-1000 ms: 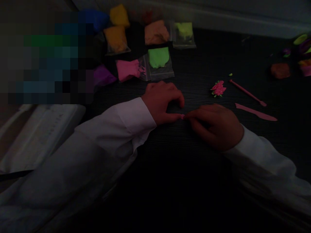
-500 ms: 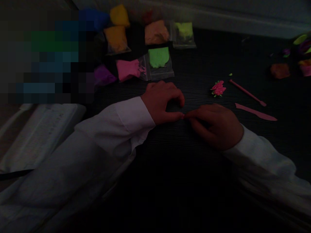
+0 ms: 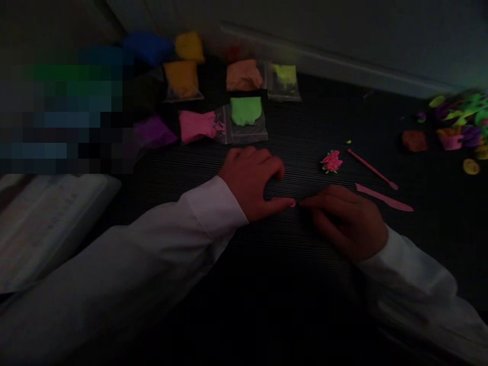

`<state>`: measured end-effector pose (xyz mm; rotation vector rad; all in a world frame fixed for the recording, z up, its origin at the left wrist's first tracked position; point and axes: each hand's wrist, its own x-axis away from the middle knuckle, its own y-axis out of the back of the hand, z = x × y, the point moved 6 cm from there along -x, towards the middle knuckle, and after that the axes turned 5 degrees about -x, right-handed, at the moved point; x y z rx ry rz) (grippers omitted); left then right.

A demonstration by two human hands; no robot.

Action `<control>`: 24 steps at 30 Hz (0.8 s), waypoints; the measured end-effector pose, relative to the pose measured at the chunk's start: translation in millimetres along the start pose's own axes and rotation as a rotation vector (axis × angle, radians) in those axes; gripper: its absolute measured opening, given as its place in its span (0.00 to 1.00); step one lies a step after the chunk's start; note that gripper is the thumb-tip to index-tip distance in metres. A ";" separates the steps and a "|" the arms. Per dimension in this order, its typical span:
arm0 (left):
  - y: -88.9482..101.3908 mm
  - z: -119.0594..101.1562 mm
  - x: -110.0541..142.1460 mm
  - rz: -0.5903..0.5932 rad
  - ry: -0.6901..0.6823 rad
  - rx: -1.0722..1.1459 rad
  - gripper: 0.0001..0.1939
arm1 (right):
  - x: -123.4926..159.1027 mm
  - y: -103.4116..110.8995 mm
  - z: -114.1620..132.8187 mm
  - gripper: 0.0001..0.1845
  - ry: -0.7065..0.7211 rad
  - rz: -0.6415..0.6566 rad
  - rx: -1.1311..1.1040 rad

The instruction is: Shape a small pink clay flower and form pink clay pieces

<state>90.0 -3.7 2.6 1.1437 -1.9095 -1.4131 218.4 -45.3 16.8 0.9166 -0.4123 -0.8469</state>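
My left hand (image 3: 251, 183) rests over the dark table, its thumb stretched out and its fingers curved, with a gap between them. At the thumb tip sits a tiny pink bit of clay (image 3: 292, 203). My right hand (image 3: 351, 221) faces it from the right, index finger extended and thumb apart below; its fingertip is a short gap away from the pink bit. Beyond my right hand lies a pink clay flower (image 3: 332, 161) with green leaves. Near it are a thin pink modelling stick (image 3: 372, 169) and a pink plastic knife (image 3: 384, 197).
Bags of pink clay (image 3: 197, 125), green clay (image 3: 246, 112), peach clay (image 3: 244, 75), yellow clay (image 3: 285, 76) and orange clay (image 3: 182, 80) lie at the back. A brown lump (image 3: 414, 141) and colourful clay pieces (image 3: 457, 114) are far right. A whitish package (image 3: 49, 223) lies left.
My right fingertip has drawn slightly away from my left thumb, opening a small gap beside the pink bit. The view has tilted up and right, showing more clay pieces.
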 end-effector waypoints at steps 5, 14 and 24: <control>-0.6 -3.0 0.3 -0.025 0.026 -0.034 0.20 | 1.7 -4.6 2.4 0.13 0.048 0.028 0.074; 2.0 -5.1 1.7 0.014 0.038 -0.053 0.20 | 0.9 -7.8 2.5 0.15 0.065 0.019 0.141; -6.5 -3.7 -2.0 0.014 0.096 -0.117 0.21 | -0.5 -7.5 4.9 0.16 0.017 0.111 0.130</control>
